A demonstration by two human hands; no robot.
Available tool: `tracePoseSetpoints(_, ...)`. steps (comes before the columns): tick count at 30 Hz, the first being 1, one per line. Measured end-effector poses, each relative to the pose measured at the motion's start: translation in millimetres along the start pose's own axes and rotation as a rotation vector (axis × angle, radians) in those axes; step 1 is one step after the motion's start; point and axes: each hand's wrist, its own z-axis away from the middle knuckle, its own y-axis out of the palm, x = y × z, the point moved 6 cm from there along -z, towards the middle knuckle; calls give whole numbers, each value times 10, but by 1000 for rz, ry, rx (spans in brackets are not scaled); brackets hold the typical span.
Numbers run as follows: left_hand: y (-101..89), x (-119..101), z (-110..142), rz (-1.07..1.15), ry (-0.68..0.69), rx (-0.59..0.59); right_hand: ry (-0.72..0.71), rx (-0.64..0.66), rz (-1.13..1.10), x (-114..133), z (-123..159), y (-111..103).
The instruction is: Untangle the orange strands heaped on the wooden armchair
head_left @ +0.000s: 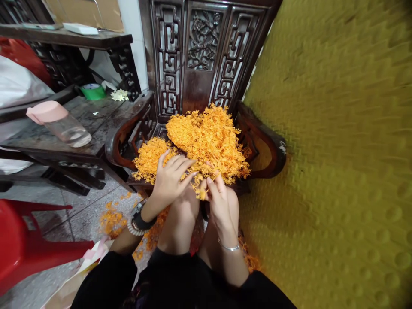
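A big heap of small orange, curly plastic-looking pieces [212, 133] lies on the seat of a dark carved wooden chair [201, 88]. A smaller mound of the same pieces [151, 156] sits at its left. My right hand [219, 195] pinches a small cluster of orange pieces [200, 192] in front of the heap, above my knees. Close beside it, my left hand [174, 174] has its fingers stretched out and the thumb apart from them, over the heap's near edge. Some orange bits show behind its thumb; whether it touches them is unclear.
On the side table [99, 113] at left are a pink-lidded bottle [64, 124], green tape [93, 91] and pale pieces [119, 95]. A red stool [28, 244] stands lower left. Loose orange pieces [112, 221] litter the floor. A yellow textured sheet [331, 141] rises at right.
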Motion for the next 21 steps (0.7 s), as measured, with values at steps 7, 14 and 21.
tracePoseSetpoints(7, 365, 110, 204, 303, -100, 233, 53, 63, -70, 22, -2, -29)
tracePoseSetpoints(14, 369, 7, 19, 677, -196, 108, -137, 142, 309, 22, 63, 17)
tracePoseSetpoints(21, 521, 46, 9, 534, -193, 179, -284, 101, 616, 133, 158, 9)
